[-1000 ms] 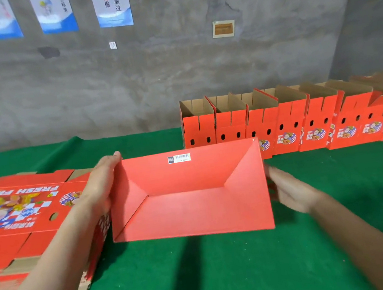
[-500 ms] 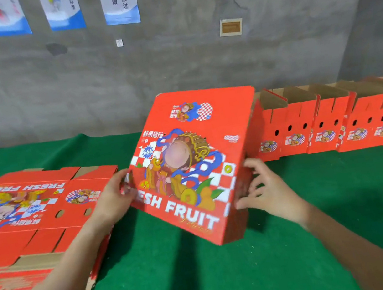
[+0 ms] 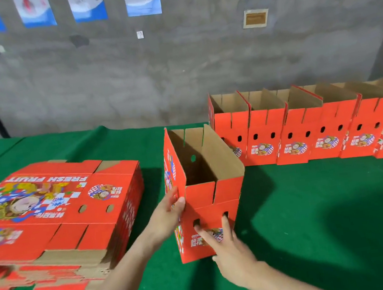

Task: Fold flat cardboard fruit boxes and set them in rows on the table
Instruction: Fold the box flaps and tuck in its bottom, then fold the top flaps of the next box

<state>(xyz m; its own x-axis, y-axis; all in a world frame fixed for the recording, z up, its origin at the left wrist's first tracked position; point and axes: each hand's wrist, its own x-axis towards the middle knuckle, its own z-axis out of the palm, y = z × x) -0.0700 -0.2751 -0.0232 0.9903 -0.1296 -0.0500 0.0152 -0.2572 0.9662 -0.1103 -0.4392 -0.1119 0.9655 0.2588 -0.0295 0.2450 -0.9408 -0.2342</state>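
Observation:
A folded red fruit box (image 3: 204,198) stands upright with its open top up on the green table (image 3: 321,212), in the middle of the view. My left hand (image 3: 168,213) holds its near left corner, thumb on the front panel. My right hand (image 3: 223,242) presses flat on the front panel, with fingertips at the two finger holes. A row of several folded red boxes (image 3: 308,131) stands along the back right of the table. A stack of flat printed box blanks (image 3: 46,218) lies at the left.
A grey concrete wall with several posters (image 3: 87,3) and a small plaque (image 3: 255,18) stands behind the table. Green cloth shows between the held box and the row, and across the front right, where a dark shadow falls.
The box has been turned from tilted, printed side facing me, to upright with its open top up. It now stands on the table. Both hands moved to its near end panel.

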